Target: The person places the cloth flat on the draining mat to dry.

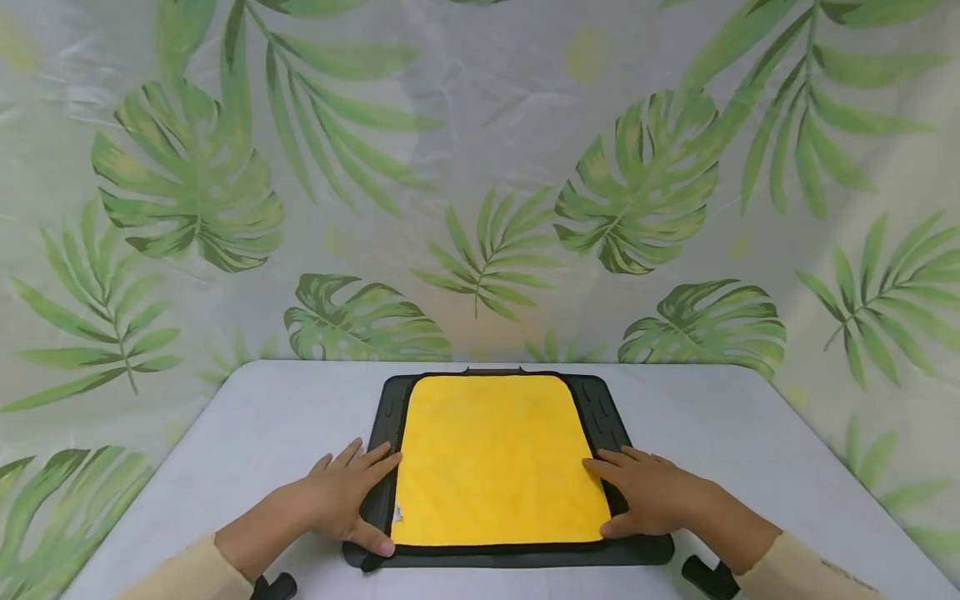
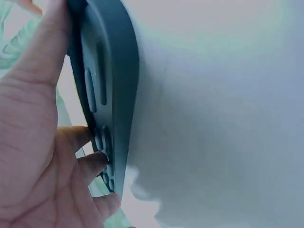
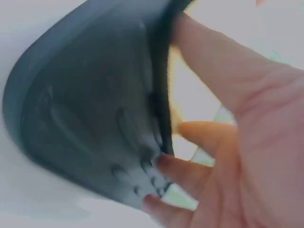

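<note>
A yellow cloth (image 1: pixel 495 458) with a dark border lies spread flat on a black board (image 1: pixel 517 557) with raised ridges along its sides. My left hand (image 1: pixel 337 498) rests at the left side of the cloth, fingers spread, thumb near its front left corner. On the opposite side my right hand (image 1: pixel 651 493) touches the cloth's right edge with spread fingers. In the left wrist view, the fingers (image 2: pixel 92 164) reach the ridged board (image 2: pixel 124 85). The right wrist view shows fingertips (image 3: pixel 164 164) on the ridged board (image 3: pixel 71 128) and the thumb at the cloth's dark border.
The board lies on a white table (image 1: pixel 285 417) near its far edge. Behind stands a leaf-patterned backdrop (image 1: pixel 495 150). A small white tag (image 1: pixel 397 513) shows at the cloth's lower left. Black wrist gear (image 1: pixel 708 577) sits under the right wrist.
</note>
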Demonstrator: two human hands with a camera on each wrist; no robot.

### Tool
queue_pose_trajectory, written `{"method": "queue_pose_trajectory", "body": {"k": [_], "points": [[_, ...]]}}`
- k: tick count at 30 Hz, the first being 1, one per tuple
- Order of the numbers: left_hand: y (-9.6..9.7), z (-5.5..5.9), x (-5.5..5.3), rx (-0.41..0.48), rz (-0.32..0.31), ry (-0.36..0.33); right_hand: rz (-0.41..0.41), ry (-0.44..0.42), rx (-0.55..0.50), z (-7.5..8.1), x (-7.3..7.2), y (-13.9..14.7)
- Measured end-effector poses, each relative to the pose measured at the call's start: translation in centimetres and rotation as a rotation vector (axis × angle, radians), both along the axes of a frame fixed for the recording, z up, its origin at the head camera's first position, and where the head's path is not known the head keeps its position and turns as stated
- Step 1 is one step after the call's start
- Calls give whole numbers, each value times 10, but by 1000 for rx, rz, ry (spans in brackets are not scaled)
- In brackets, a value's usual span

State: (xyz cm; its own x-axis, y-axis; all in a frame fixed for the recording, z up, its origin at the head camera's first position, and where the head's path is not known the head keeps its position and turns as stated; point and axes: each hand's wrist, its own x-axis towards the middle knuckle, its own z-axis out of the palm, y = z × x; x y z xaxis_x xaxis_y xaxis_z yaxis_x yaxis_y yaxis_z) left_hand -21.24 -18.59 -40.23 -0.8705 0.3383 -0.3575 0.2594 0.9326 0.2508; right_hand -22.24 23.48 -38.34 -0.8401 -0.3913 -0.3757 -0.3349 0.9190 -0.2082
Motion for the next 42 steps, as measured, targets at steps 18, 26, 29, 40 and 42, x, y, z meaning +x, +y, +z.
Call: {"method": "queue_pose_trajectory", "body": {"k": [18,26,29,40,42], "points": [[-6,-5,18,116,-30,17,-25,118,-97,-21,27,19],[2,-11,26,246,-30,64,-27,153,-211,-12,31,4],[7,-12,27,248,-30,90,32,198,-256,-15,29,-7],[8,-7,20,197,9,44,-43,136,-208,-36,28,7],[7,-6,19,200,9,28,-36,136,-216,-38,29,10]]}}
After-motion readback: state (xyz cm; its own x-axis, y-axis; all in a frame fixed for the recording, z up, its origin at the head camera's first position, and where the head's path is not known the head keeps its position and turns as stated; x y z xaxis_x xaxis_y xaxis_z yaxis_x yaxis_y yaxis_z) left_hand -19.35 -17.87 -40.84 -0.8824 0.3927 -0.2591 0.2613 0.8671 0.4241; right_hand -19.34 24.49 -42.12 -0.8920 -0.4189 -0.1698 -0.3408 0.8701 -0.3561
